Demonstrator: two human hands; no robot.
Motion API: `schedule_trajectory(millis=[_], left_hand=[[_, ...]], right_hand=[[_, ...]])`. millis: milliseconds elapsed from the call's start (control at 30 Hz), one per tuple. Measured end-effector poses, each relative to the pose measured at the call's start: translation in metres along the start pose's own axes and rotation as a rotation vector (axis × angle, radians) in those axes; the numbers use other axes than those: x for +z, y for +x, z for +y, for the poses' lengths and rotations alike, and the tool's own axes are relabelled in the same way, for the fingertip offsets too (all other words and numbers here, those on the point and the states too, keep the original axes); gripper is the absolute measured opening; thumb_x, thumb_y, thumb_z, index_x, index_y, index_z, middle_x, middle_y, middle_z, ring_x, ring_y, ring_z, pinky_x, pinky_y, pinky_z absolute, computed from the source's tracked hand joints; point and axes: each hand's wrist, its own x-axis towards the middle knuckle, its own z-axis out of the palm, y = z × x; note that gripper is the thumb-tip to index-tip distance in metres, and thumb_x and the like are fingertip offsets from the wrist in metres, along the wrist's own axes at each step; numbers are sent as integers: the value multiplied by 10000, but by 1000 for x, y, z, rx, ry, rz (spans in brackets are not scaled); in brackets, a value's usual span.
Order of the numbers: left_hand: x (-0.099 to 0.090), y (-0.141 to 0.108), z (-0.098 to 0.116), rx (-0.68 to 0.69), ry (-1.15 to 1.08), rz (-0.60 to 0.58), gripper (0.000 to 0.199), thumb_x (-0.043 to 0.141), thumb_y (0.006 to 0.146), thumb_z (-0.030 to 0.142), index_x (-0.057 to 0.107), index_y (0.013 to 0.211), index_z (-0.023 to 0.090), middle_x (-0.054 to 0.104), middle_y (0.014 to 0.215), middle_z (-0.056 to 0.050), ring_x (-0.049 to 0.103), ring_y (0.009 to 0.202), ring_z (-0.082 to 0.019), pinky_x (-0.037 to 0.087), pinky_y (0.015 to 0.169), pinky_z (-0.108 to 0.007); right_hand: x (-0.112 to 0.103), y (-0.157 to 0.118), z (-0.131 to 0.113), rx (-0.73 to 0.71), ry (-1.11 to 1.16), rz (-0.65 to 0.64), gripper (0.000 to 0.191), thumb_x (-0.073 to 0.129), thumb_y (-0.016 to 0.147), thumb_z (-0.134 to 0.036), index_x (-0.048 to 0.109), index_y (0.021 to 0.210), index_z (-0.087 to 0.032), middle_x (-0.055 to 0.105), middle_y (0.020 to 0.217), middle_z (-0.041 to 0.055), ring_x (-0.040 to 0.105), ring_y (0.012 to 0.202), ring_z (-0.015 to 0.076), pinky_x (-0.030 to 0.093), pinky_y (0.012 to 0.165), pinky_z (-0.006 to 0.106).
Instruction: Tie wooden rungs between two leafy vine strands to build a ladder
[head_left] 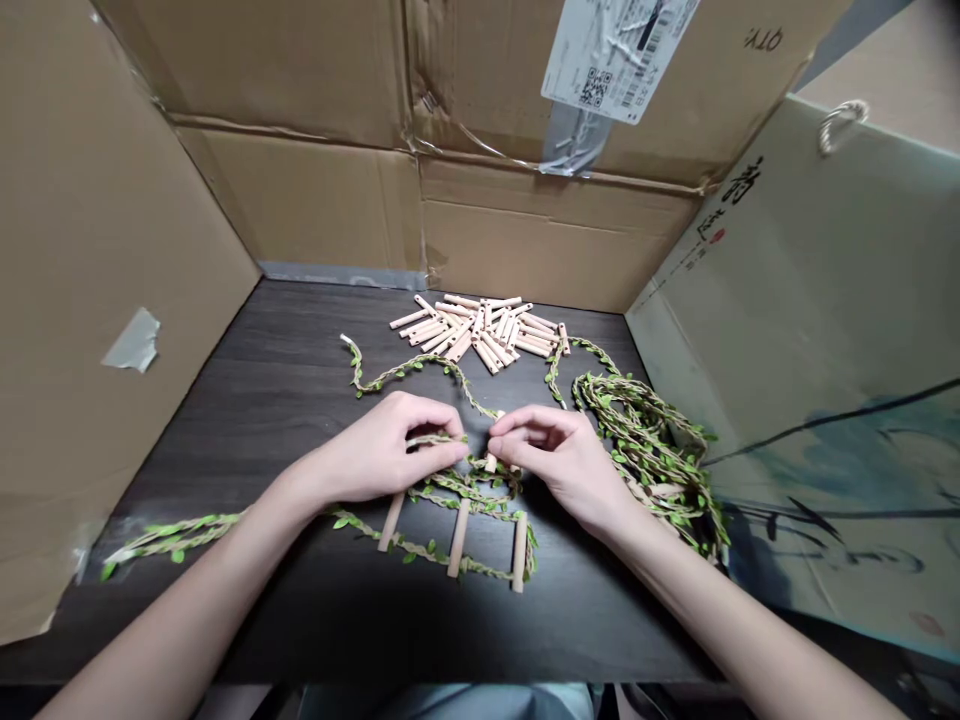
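Note:
My left hand (pixel 405 445) is closed in a pinch on leafy twine (pixel 433 440), a tan braided cord with small green leaves. Close beside it, my right hand (pixel 559 455) pinches a short wooden stick (pixel 491 463); the fingers cover its middle. From there a loose length of twine (pixel 405 370) runs up and left to a white-tipped end. Below the hands lies a small ladder of twine, with wooden rungs such as the middle one (pixel 458 538). Its upper part is folded over itself and partly hidden by my left hand.
A pile of drilled wooden sticks (pixel 480 330) lies at the back. At the right, a large coil of leafy twine (pixel 645 430) rests against a printed paper bag (pixel 840 350). Cardboard walls (pixel 300 200) enclose the left and back. Tape holds twine ends (pixel 180 535) at the left.

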Motion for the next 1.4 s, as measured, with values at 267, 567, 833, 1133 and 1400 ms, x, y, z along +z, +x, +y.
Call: schedule_trajectory(millis=[267, 567, 833, 1133, 1400], left_hand=[[9, 5, 0, 123, 31, -49, 272, 616, 987, 334, 684, 784, 165, 672, 783, 14, 583, 771, -131, 405, 778, -248], [-1, 2, -3, 157, 21, -3, 291, 624, 973, 313, 677, 729, 164, 636, 722, 15, 546, 732, -136, 377, 760, -270], [18, 8, -4, 201, 42, -60, 405, 532, 1037, 345, 580, 683, 154, 547, 672, 20, 477, 698, -133, 346, 741, -284], [11, 8, -8, 155, 71, -10, 296, 590, 1007, 359, 685, 812, 159, 640, 790, 0, 549, 788, -149, 359, 793, -279], [10, 8, -2, 186, -58, 19, 396, 530, 1029, 314, 660, 693, 150, 593, 692, 4, 537, 717, -137, 383, 739, -263]], right_hand=[[0, 2, 0, -9, -27, -4, 325, 884, 728, -409, 769, 887, -151, 738, 738, 39, 621, 666, 125, 462, 666, 260], [2, -1, -2, -3, -5, 16, 281, 859, 733, -361, 759, 886, -147, 709, 710, 20, 562, 576, 97, 455, 590, 244], [0, 0, 1, -37, -29, 17, 294, 865, 738, -391, 758, 877, -155, 689, 692, 9, 560, 581, 97, 444, 576, 240], [0, 1, 0, -21, -22, 17, 332, 875, 720, -424, 759, 880, -158, 703, 711, 21, 574, 601, 112, 479, 574, 253], [0, 1, -1, -20, -29, 44, 362, 878, 710, -450, 746, 871, -153, 684, 694, 9, 554, 594, 98, 450, 582, 243]])
